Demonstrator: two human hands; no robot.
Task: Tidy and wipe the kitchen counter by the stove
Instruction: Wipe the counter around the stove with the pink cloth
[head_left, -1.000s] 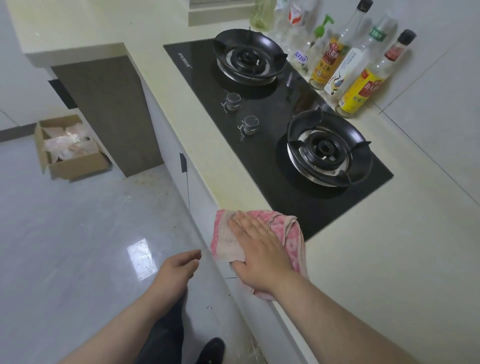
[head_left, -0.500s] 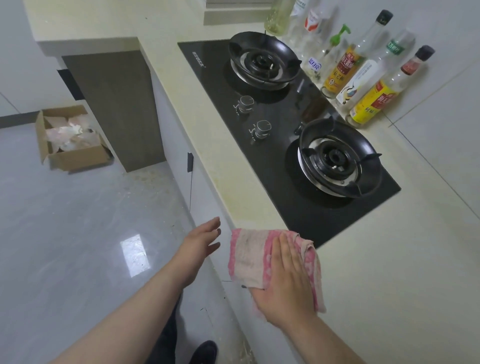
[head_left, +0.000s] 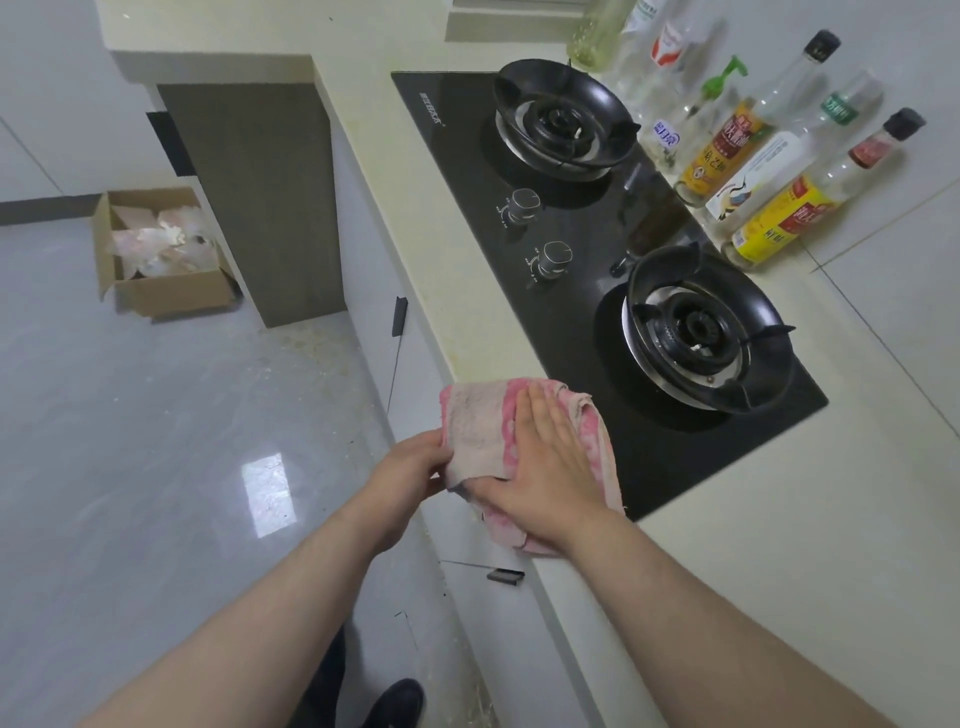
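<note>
Cloth (head_left: 485, 431) btwn stove (head_left: 582, 332), counter edge (head_left: 415, 291)

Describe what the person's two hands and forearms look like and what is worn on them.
Both forearms are bare as far as the frame shows: no sleeves in view. The left hand and the right hand wear no gloves, and no rings, watch or bracelet show on the visible sides. Fingernails look short and unpainted. No markings are visible on either arm.
</note>
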